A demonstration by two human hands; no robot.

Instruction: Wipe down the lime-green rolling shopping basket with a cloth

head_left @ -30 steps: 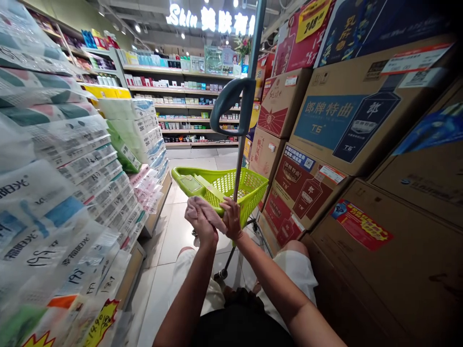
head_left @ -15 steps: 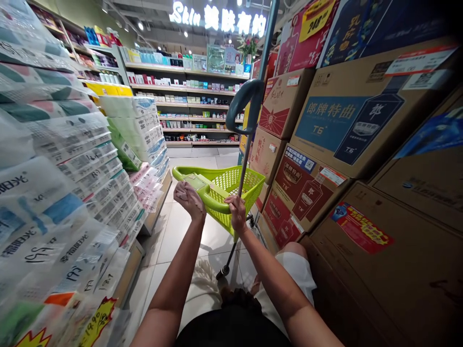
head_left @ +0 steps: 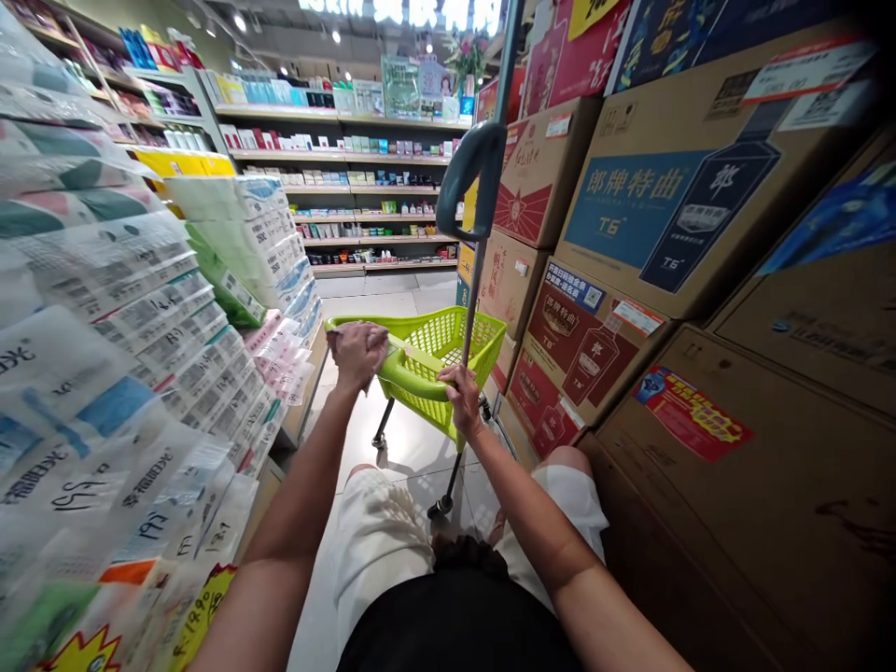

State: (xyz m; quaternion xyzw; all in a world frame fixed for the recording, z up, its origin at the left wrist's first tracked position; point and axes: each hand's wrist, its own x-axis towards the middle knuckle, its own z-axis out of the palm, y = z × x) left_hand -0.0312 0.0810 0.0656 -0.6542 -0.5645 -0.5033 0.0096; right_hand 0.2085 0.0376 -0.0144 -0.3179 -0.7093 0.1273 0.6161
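A small lime-green shopping cart (head_left: 418, 381) with a lattice basket stands in front of me. Under my left hand (head_left: 356, 355) is a crumpled pale pink cloth (head_left: 379, 341), pressed on the left end of the cart's handlebar. My right hand (head_left: 462, 397) is closed round the right end of the handlebar, close beside a tall grey pole (head_left: 475, 289). That pole rises from the cart and carries a dark loop-shaped grip (head_left: 470, 182). Parts of the left fingers are hidden by the cloth and the hand's back.
Wrapped tissue packs (head_left: 161, 308) are piled along the left. Stacked cartons (head_left: 630, 215) line the right side, close to the cart. Shelves of small goods (head_left: 350, 177) stand across the far end of the tiled aisle (head_left: 378, 299). Cart casters (head_left: 440, 507) are near my feet.
My left hand has moved left and up with the cloth, from the handlebar's inner side onto its left end. The right hand keeps its grip. The view has tilted down slightly.
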